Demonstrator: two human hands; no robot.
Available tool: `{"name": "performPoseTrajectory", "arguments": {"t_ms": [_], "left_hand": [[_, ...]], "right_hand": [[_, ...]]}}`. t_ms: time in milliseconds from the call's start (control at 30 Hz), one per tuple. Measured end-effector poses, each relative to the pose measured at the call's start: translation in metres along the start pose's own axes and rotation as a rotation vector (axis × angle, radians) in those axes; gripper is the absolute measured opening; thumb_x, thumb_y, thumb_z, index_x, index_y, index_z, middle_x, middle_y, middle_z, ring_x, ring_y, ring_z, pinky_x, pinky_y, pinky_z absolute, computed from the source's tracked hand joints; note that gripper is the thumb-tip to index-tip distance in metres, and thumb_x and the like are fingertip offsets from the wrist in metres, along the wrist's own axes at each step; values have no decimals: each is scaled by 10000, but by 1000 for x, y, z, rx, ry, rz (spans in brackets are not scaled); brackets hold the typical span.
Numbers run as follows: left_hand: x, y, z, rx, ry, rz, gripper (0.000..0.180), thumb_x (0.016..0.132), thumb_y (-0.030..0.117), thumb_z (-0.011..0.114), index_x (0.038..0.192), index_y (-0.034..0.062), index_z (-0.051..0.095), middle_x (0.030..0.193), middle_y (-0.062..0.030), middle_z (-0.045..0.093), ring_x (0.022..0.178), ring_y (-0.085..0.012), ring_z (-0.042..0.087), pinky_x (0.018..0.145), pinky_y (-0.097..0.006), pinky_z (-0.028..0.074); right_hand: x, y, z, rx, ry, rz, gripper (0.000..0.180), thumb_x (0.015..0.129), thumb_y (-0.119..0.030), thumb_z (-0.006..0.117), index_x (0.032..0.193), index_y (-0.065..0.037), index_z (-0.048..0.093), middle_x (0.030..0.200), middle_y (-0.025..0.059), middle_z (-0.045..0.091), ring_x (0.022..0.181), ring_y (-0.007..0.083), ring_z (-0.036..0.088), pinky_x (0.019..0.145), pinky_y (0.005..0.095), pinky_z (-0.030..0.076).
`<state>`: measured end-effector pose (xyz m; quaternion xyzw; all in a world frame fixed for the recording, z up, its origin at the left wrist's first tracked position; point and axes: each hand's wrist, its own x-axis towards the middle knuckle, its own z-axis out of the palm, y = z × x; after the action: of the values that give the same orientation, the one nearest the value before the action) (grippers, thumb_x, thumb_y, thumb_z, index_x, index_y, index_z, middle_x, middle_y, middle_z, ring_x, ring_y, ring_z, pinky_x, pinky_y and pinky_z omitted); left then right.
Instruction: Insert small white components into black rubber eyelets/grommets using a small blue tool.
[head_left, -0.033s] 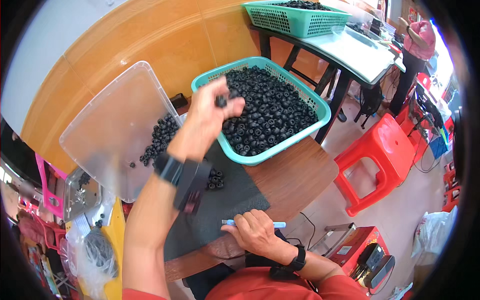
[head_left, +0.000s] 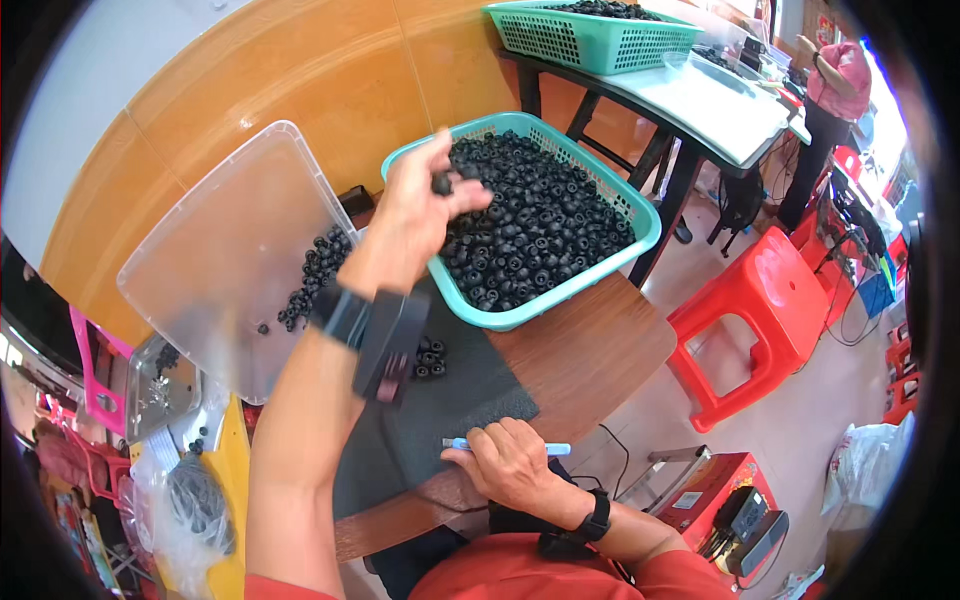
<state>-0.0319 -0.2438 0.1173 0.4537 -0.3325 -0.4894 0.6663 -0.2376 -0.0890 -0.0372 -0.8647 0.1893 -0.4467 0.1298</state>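
Left hand lifts one black ring out of the heap while the right hand rests on a pen.

The left hand [head_left: 420,215] has its fingertips pinched together on a single black ring [head_left: 441,184], held just above the near rim of the teal basket [head_left: 560,290], which is piled with far too many like rings to count. The pinch looks light, so the ring could slip and fall back into the heap or roll off the bench [head_left: 590,350]. To the hand's left, one clear plastic bin [head_left: 220,250] stands tilted with a few dozen rings in its low corner; a careless toss might miss it. Below the wrist lie about five loose rings [head_left: 430,357] on one dark mat [head_left: 450,410]. The right hand [head_left: 510,465] is closed over one blue pen [head_left: 555,449], near the bench edge.
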Motion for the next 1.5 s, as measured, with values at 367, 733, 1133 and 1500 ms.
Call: {"name": "performPoseTrajectory", "arguments": {"t_ms": [367,733,1133,1500], "left_hand": [[-104,3,-69,479,187,38,383,919,232,676,1118,-91,620,1071,-195,646,880,-212,653,599,-296,529],[-209,-48,-202,1322,573,179,229,833,170,697,1014,29,695,873,-126,692,781,-248,672,707,-377,516],[-194,-59,-192,1682,426,238,252,763,122,743,964,31,622,822,-123,613,784,-307,619,721,-410,483],[-202,-57,-198,1595,238,233,272,803,61,689,1073,77,664,817,-123,579,822,-292,629,723,-410,480]], "right_hand": [[4,9,-2,52,-66,54,278,753,-182,804,815,-44,570,658,85,490,594,267,497,547,392,398],[-1,2,1,19,-119,15,284,777,-210,790,834,-27,580,654,78,476,588,253,483,546,372,385],[0,2,3,2,-101,6,277,779,-202,789,820,-29,575,650,81,476,590,263,489,541,375,386],[0,3,6,-8,-71,3,290,790,-220,777,763,-47,545,638,83,464,584,268,481,539,386,377]]}}
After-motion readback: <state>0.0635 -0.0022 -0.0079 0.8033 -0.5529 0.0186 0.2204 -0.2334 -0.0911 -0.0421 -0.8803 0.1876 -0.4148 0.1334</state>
